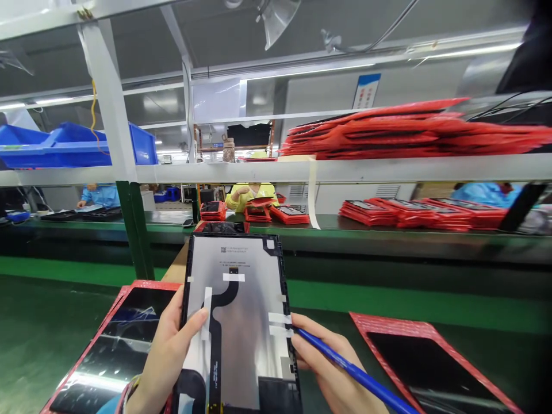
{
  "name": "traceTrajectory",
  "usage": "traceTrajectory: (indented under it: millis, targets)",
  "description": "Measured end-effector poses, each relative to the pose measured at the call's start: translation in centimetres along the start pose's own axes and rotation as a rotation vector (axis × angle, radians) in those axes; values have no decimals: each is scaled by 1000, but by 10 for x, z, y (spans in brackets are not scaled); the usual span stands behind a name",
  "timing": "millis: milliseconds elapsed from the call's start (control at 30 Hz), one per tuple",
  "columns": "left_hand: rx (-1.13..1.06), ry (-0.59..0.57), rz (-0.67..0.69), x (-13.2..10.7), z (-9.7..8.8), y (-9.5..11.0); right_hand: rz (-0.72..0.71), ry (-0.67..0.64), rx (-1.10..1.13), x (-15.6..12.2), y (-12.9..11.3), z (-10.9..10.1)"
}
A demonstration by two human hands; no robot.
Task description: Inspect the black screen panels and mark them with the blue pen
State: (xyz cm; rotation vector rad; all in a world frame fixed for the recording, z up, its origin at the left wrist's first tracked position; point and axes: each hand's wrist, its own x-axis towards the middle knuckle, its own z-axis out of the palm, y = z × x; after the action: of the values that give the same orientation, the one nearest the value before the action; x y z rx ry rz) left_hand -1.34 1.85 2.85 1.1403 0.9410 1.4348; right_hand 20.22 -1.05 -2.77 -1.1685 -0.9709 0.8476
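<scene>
My left hand grips the left edge of a tablet screen panel, thumb lying across its silver back. The panel stands tilted up before me, its back showing a black flex cable, white tape strips and a small label near the top. My right hand supports the panel's right edge and pinches a blue pen, whose tip touches the white tape strips on that edge.
Red-sleeved panels lie on the green bench at the left and right. Stacks of red sleeves fill the conveyor and upper shelf. Blue bins sit upper left. A person in yellow works opposite.
</scene>
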Motion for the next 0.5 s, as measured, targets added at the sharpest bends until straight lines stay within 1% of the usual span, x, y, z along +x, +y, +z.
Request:
traceTrajectory:
  millis: [67,100,167,233,300,400,433,467,500]
  targets:
    - [42,34,40,0,3,3,-25,26,-86,5,-3,1]
    - [51,37,43,0,4,4,-34,30,-87,6,-5,2]
    - [32,24,9,2,5,5,-26,19,-32,8,-6,2]
    - [-6,5,-35,4,4,5,15,7,44,10,-5,2]
    - [-26,-3,-60,8,4,5,67,-62,138,13,-3,0]
    - [-28,-2,-63,11,2,2,131,-226,289,17,-5,-1]
    - [-25,-2,-64,11,2,2,124,-263,287,18,-7,-1]
    - [-19,0,-62,11,1,1,92,-264,240,17,-9,0]
    - [-6,4,-58,11,1,0,42,-237,152,17,-12,2]
